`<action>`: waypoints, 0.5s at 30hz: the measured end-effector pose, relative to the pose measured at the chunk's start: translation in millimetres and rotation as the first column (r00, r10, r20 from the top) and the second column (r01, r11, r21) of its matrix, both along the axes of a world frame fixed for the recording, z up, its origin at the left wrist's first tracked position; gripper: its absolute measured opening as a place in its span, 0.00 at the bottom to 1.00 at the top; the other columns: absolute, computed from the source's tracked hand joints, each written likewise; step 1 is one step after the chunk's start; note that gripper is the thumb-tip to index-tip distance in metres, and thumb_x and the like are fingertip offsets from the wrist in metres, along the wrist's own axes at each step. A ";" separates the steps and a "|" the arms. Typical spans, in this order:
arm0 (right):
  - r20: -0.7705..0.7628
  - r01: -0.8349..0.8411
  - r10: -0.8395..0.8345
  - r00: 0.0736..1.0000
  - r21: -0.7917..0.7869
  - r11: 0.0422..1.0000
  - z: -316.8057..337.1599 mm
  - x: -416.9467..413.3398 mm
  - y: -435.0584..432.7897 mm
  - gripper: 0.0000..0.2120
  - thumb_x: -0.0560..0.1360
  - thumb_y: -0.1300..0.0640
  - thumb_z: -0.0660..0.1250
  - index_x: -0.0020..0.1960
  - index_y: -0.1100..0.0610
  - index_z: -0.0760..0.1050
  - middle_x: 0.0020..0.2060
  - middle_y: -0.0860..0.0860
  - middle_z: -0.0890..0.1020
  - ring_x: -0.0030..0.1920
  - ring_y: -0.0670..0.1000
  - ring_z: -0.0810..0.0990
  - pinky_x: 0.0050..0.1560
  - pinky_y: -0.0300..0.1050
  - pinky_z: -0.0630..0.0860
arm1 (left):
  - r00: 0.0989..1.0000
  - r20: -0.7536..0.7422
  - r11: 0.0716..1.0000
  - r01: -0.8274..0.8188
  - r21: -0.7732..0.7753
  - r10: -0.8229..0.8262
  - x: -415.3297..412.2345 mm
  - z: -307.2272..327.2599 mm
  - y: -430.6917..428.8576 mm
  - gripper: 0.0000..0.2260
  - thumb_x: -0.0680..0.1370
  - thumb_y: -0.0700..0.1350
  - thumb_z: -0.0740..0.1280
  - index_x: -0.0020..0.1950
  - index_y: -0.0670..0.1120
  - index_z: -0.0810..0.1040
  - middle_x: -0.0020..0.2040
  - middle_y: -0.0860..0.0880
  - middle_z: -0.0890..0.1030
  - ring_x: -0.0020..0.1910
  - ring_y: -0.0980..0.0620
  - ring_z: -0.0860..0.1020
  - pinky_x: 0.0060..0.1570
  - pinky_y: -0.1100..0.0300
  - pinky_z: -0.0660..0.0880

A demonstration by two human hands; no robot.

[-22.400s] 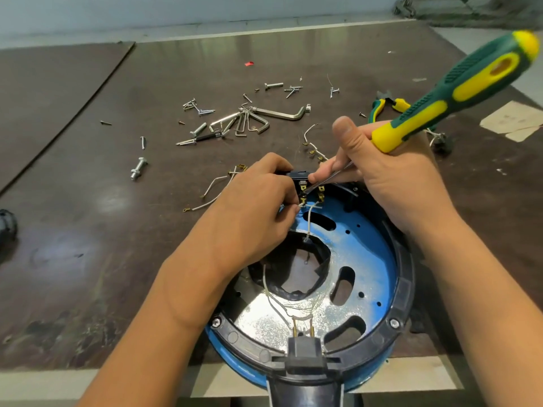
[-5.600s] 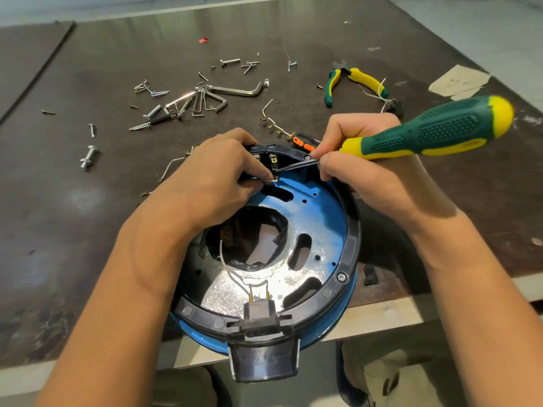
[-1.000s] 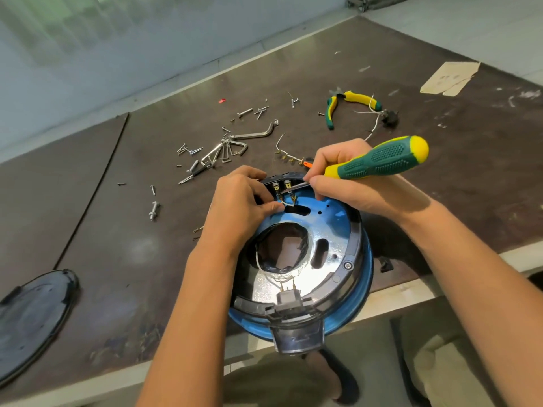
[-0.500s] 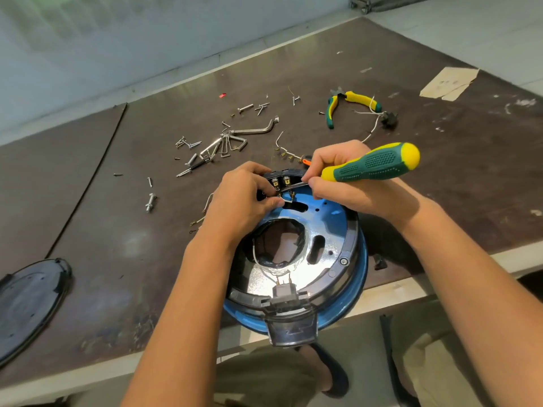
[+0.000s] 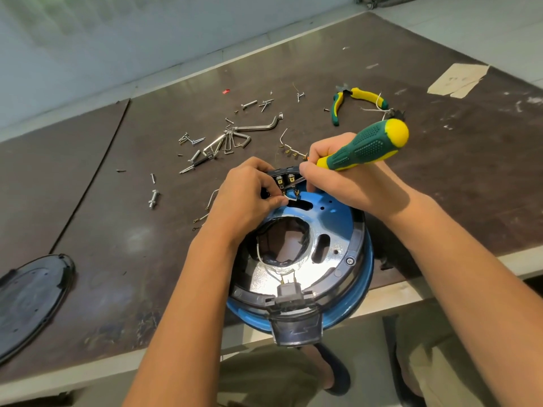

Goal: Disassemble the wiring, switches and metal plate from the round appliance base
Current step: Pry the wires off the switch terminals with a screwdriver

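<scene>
A: Where is the base [image 5: 332, 221]?
B: On the table's [image 5: 117, 230] near edge. The left hand [image 5: 244, 201] pinches a white wire [image 5: 291, 197] by the switch [image 5: 284, 180]; the right hand [image 5: 346, 183] grips the screwdriver [image 5: 364, 145], fingers curled.

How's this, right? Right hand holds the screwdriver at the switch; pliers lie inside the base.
Wrong on the pliers: head view shows them on the table, beyond the base. The right hand does hold the screwdriver at the switch.

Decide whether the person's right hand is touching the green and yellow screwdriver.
Touching. The head view shows the right hand gripping the screwdriver, fingers curled round the front of its handle.
</scene>
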State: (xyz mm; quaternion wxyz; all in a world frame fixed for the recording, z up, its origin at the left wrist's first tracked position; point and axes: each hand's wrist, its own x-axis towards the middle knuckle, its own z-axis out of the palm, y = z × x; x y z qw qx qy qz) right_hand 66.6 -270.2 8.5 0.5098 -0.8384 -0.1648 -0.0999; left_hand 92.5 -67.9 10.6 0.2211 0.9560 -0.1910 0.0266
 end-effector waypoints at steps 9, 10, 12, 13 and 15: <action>0.036 -0.064 0.071 0.997 -0.165 0.984 8.1 -0.4 4.8 0.13 0.79 0.60 0.68 0.36 0.60 0.74 0.29 0.54 0.76 0.31 0.53 0.70 0.29 0.39 0.66 | 0.999 0.017 0.999 0.031 -0.015 -0.031 0.4 -0.3 0.3 0.03 0.70 0.46 0.78 0.40 0.53 0.86 0.58 0.55 0.77 0.53 0.55 0.76 0.50 0.57 0.74; 0.044 -0.055 0.069 0.997 -0.273 0.960 8.6 -2.2 7.7 0.14 0.78 0.56 0.68 0.35 0.54 0.72 0.28 0.51 0.74 0.31 0.52 0.69 0.28 0.36 0.64 | 0.999 0.023 0.999 0.038 -0.016 -0.038 0.3 -0.3 0.1 0.04 0.70 0.46 0.78 0.39 0.54 0.86 0.58 0.54 0.78 0.52 0.54 0.77 0.51 0.55 0.75; 0.057 -0.019 0.046 0.997 -0.408 0.913 9.9 -5.0 12.4 0.15 0.77 0.50 0.66 0.33 0.49 0.67 0.28 0.49 0.72 0.30 0.50 0.69 0.27 0.35 0.62 | 0.998 0.031 0.999 0.046 -0.020 -0.046 -0.2 0.1 -0.1 0.05 0.69 0.46 0.78 0.37 0.55 0.85 0.58 0.53 0.79 0.51 0.53 0.78 0.50 0.53 0.76; 0.059 -0.011 0.038 0.998 -0.395 0.919 10.2 -5.1 13.0 0.15 0.77 0.50 0.67 0.34 0.50 0.67 0.27 0.49 0.71 0.29 0.48 0.69 0.27 0.34 0.62 | 0.999 0.029 0.999 0.044 -0.020 -0.044 -0.2 0.5 -0.3 0.05 0.69 0.46 0.78 0.37 0.55 0.85 0.58 0.53 0.79 0.51 0.53 0.78 0.50 0.53 0.76; 0.051 -0.028 0.043 0.998 -0.267 0.963 9.6 -4.2 11.4 0.16 0.78 0.57 0.68 0.34 0.51 0.68 0.27 0.49 0.71 0.29 0.48 0.68 0.28 0.35 0.62 | 0.999 0.019 0.999 0.036 -0.010 -0.036 -0.3 1.1 -0.5 0.03 0.70 0.46 0.78 0.39 0.53 0.86 0.58 0.54 0.78 0.52 0.53 0.77 0.51 0.52 0.76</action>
